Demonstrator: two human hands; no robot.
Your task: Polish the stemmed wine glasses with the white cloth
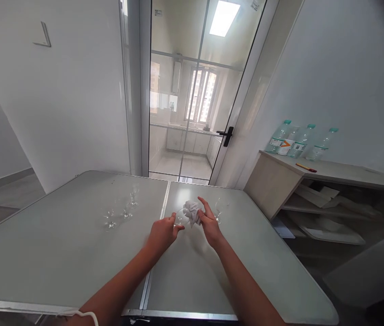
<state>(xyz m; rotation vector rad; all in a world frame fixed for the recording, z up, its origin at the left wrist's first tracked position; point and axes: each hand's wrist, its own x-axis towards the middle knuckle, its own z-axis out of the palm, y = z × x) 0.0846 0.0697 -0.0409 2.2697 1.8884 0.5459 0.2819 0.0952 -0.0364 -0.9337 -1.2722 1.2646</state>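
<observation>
Taking the cloth (191, 211) as the centre of the dial, the left hand (163, 231) comes in from about 8 o'clock and grips a clear glass (179, 218) between thumb and fingers, while the right hand (211, 228), at 4 o'clock, clasps the cloth against the glass with one finger raised. Both are held above the table (86, 262), where three more glasses (126, 213) stand toward 9 o'clock and another stemmed glass (218, 211) just beside the right hand at 3; bottles (300, 142) line the cabinet (273, 181) at 2.
</observation>
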